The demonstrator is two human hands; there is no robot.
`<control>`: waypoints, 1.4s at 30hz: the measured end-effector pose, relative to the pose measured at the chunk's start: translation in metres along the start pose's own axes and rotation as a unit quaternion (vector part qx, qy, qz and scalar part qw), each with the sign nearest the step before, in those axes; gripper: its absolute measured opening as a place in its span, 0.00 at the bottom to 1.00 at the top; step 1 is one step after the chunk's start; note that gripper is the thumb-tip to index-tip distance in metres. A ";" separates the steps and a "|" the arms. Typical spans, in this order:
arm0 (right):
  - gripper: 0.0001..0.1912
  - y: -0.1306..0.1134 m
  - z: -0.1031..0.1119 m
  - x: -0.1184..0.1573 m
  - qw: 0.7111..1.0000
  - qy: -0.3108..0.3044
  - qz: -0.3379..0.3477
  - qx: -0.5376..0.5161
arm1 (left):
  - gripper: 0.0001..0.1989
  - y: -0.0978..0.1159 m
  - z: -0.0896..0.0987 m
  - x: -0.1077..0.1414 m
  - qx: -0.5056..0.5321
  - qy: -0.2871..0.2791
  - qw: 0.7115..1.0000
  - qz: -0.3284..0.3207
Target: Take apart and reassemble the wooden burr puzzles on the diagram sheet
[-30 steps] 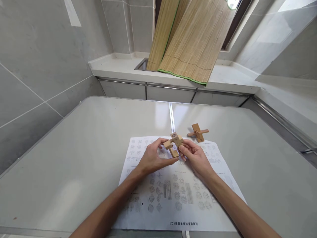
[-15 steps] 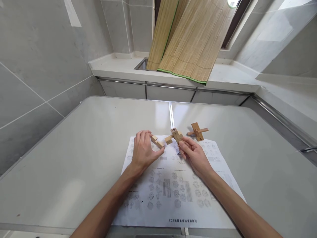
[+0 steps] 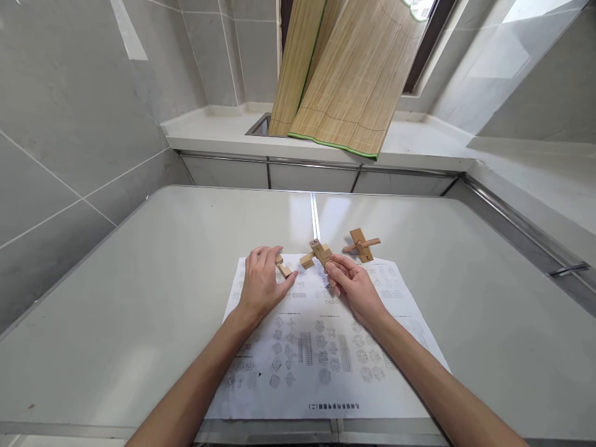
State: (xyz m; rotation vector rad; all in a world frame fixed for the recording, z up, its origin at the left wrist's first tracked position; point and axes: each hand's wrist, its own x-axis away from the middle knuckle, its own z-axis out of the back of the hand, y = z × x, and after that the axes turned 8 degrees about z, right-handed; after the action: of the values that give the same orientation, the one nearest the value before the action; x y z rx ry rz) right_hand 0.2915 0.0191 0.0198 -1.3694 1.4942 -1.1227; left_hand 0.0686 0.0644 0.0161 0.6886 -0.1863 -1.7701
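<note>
My left hand is closed around a notched wooden puzzle piece, gripping it between thumb and fingers, which cover part of it. Close by on the right, my right hand pinches two or more pale wooden puzzle pieces fitted crosswise, with a dark mark on the upper end. A small gap separates the two hands' pieces. Beyond my right hand, a darker wooden cross-shaped assembly rests on the table, with a number on one flat piece.
Under my hands lies a printed sheet with small diagrams, upside down to me. It rests on a pale table with a seam down the middle. Behind stand a white ledge, a sink edge and a bamboo mat.
The whole view has shifted slightly. In my left hand the notched piece has turned a little and is more hidden by the fingers. My right hand keeps its hold.
</note>
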 end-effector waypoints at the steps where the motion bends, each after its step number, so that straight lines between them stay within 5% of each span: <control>1: 0.26 0.000 0.000 0.000 1.000 -0.003 0.001 -0.002 | 0.26 -0.002 0.001 0.000 -0.002 -0.002 1.000 0.005; 12: 0.25 0.001 0.002 -0.001 1.000 -0.012 0.008 0.003 | 0.21 -0.043 0.030 -0.002 -0.020 -0.008 1.000 -0.001; 16: 0.25 0.001 0.001 0.001 1.000 -0.021 0.007 0.013 | 0.16 -0.030 0.038 0.002 -0.002 0.057 0.996 -0.065; 21: 0.23 0.001 -0.005 0.007 0.997 -0.060 0.025 0.043 | 0.12 0.000 0.038 0.012 0.115 -0.042 0.986 -0.115; 28: 0.23 -0.001 -0.011 0.013 0.993 -0.087 0.013 0.074 | 0.11 0.015 0.035 0.020 0.211 -0.148 0.966 -0.034; 37: 0.21 -0.001 -0.009 0.015 0.988 -0.109 0.000 0.107 | 0.13 0.019 0.036 0.020 0.274 -0.186 0.943 0.024; 42: 0.19 0.000 -0.014 0.019 0.976 -0.097 0.065 0.184 | 0.14 0.021 0.036 0.021 0.263 -0.181 0.947 0.034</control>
State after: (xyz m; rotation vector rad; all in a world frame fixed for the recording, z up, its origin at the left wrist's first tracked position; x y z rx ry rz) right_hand 0.2768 0.0016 0.0244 -1.0749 1.1515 -1.0846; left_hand 0.0634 0.0305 0.0473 0.7098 -0.9500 -1.7771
